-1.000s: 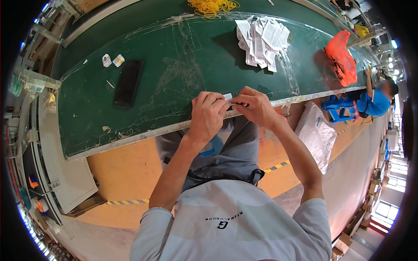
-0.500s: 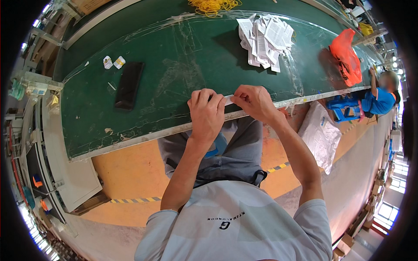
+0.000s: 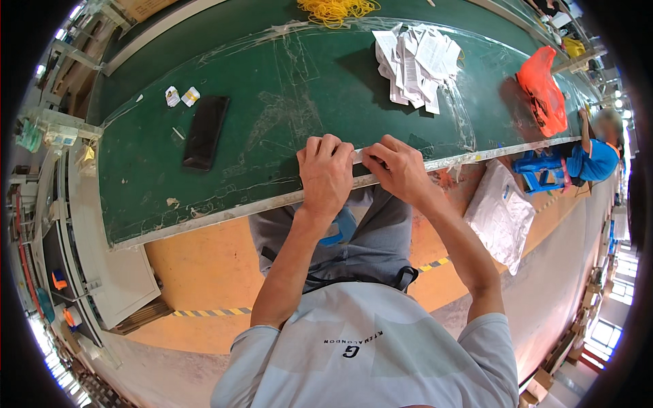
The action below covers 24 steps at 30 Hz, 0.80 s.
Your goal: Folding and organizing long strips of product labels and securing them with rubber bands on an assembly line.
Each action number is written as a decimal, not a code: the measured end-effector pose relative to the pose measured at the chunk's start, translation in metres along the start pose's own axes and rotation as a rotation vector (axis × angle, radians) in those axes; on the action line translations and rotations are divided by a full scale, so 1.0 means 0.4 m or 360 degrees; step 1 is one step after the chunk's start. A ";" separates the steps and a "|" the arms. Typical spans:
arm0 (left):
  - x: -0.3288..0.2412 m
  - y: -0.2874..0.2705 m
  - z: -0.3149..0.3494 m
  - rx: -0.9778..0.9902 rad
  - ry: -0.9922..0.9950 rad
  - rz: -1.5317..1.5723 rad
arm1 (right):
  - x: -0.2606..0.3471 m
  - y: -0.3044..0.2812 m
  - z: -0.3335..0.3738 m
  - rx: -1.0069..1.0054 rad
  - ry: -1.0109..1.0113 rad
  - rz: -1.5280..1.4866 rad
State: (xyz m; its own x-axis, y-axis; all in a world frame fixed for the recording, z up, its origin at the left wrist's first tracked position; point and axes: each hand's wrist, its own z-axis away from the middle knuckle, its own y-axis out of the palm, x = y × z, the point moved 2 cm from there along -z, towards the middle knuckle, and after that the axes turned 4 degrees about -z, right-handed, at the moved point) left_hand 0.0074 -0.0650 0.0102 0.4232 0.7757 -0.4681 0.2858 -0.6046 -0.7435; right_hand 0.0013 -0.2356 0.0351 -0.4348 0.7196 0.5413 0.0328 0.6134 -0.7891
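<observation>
Between my two hands is a small white paper slip (image 3: 358, 157), at the table's near edge. My left hand (image 3: 326, 175) is closed, its curled fingers on the slip's left end. From the other side, my right hand (image 3: 397, 168) pinches the right end with thumb and fingertips. Only a short strip of the paper shows; my fingers cover the rest, so its folds cannot be made out. Farther back on the green table (image 3: 272, 183) lies a loose heap of printed white paper slips (image 3: 416, 64).
A black phone-like slab (image 3: 206, 132) and two small white-and-yellow packets (image 3: 181, 96) lie left. Yellow strings (image 3: 335, 9) sit at the back. An orange-red plastic bag (image 3: 544, 88) stands right, near a co-worker in blue (image 3: 593, 160). Below is a whitish plastic sack (image 3: 500, 214).
Both hands stay on the paper slip, with only a slight shift of the right fingers. The whole view has moved a little.
</observation>
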 end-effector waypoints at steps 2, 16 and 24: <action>0.003 -0.017 -0.003 0.0021 0.0067 -0.0024 | 0.004 -0.007 -0.004 0.0005 -0.0044 -0.0008; 0.043 -0.009 -0.057 0.0346 -0.0338 0.0998 | -0.015 -0.007 -0.033 -0.0018 0.0471 -0.0753; 0.011 -0.030 -0.053 0.0466 -0.0660 0.1390 | 0.014 -0.021 -0.016 -0.0057 0.0517 -0.1133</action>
State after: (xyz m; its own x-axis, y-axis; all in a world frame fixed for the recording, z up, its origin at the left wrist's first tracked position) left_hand 0.0240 -0.0581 0.0272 0.0351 0.1180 -0.9924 -0.2272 -0.9661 -0.1229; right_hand 0.0042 -0.2347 0.0465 -0.0770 0.2051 0.9757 -0.1236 0.9691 -0.2134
